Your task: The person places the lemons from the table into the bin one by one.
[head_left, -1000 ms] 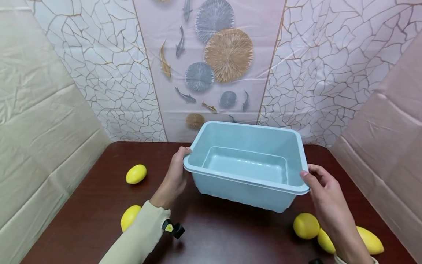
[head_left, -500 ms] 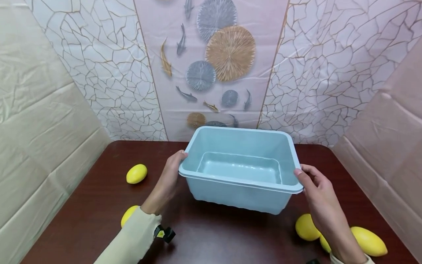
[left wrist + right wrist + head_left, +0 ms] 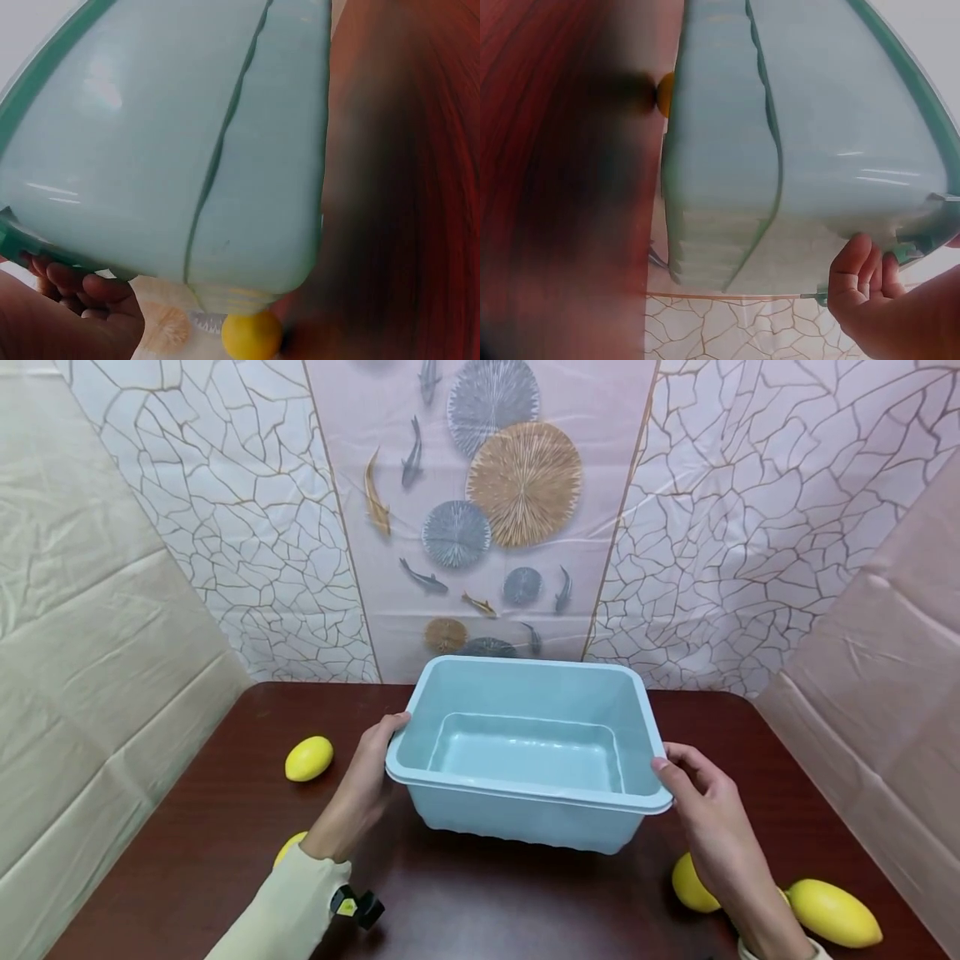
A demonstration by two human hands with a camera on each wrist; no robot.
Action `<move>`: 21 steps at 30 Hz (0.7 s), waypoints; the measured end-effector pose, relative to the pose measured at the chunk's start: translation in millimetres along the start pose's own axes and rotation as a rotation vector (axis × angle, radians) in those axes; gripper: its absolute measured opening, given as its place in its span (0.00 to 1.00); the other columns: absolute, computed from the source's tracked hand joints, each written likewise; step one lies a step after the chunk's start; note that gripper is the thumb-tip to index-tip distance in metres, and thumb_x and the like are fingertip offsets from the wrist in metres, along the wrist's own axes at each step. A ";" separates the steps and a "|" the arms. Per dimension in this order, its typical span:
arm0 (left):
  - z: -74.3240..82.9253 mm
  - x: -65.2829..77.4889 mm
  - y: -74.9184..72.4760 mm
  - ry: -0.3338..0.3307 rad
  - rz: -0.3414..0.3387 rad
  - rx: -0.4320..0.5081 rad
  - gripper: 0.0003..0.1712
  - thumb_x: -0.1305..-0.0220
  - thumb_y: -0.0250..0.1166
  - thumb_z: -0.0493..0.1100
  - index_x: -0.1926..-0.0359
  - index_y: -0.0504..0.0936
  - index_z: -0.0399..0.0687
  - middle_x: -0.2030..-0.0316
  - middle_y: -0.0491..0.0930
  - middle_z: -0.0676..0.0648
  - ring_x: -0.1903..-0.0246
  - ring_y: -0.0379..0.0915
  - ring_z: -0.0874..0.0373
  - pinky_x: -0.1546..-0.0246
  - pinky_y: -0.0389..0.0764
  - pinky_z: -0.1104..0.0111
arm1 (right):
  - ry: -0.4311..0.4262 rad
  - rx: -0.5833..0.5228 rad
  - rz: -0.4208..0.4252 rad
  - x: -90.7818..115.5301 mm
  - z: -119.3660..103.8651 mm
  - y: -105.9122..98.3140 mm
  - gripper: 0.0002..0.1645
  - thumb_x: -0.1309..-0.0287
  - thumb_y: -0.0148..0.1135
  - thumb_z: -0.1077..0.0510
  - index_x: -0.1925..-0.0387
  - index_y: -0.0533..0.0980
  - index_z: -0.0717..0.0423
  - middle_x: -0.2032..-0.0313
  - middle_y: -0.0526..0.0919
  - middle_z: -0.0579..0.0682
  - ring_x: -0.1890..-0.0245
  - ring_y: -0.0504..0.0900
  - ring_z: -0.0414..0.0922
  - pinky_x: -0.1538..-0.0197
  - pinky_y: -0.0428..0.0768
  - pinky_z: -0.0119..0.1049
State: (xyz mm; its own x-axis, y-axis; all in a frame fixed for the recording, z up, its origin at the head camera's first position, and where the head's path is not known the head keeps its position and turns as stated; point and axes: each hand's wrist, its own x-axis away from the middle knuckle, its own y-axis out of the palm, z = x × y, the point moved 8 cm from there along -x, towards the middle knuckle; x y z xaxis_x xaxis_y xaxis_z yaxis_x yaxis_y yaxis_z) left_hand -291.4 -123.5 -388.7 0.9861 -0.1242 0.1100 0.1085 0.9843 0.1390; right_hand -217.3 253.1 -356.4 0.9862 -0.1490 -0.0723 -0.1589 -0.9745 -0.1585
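A pale blue plastic tub [image 3: 525,752], with nothing inside it, is held over the table, tilted a little. My left hand [image 3: 360,777] grips its left rim, thumb on top; in the left wrist view that hand's fingers [image 3: 105,289] curl under the rim. At the opposite end, my right hand [image 3: 712,818] pinches the right rim with the thumb over the edge. The right wrist view shows curled fingers [image 3: 851,262] beneath the rim and a gap between the tub's base and the table.
On the dark red-brown table [image 3: 495,902], a lemon [image 3: 309,758] lies at left, and another yellow fruit [image 3: 289,846] is mostly behind my left forearm. Near my right wrist lie a yellow fruit [image 3: 693,885] and a longer yellow fruit [image 3: 835,912]. A patterned cloth [image 3: 480,527] hangs behind.
The tub has moved left and slightly lower in the head view, with both hands keeping their grip. My left forearm covers more of the nearer left fruit.
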 end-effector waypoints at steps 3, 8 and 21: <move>-1.7 2.8 -4.3 -0.024 -0.007 -0.013 0.34 0.20 0.47 0.57 0.22 0.65 0.44 0.27 0.68 0.41 0.34 0.67 0.42 0.31 0.69 0.48 | 0.003 -0.004 -0.002 -0.1 1.1 3.7 0.25 0.21 0.59 0.48 0.38 0.72 0.64 0.54 0.81 0.44 0.58 0.81 0.40 0.56 0.81 0.29; -3.9 5.2 -11.7 -0.050 0.011 -0.049 0.34 0.19 0.47 0.60 0.24 0.68 0.46 0.31 0.72 0.39 0.39 0.72 0.44 0.38 0.76 0.55 | 0.033 -0.002 -0.006 1.0 5.5 8.6 0.26 0.21 0.58 0.48 0.37 0.72 0.65 0.54 0.81 0.44 0.59 0.81 0.40 0.57 0.81 0.29; -2.6 14.4 -16.8 -0.058 0.007 -0.074 0.34 0.19 0.50 0.59 0.24 0.69 0.44 0.32 0.73 0.37 0.41 0.75 0.44 0.43 0.81 0.58 | 0.117 0.108 -0.014 5.6 15.6 14.0 0.29 0.18 0.49 0.45 0.30 0.68 0.59 0.43 0.77 0.54 0.58 0.82 0.39 0.55 0.83 0.29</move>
State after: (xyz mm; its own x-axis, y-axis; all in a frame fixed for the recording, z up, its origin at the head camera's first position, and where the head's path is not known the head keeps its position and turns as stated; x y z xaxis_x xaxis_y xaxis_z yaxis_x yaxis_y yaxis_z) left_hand -278.7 -141.4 -392.0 0.9783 -0.1222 0.1674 0.1126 0.9915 0.0656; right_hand -214.7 241.3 -374.3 0.9861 -0.1599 0.0454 -0.1425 -0.9538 -0.2644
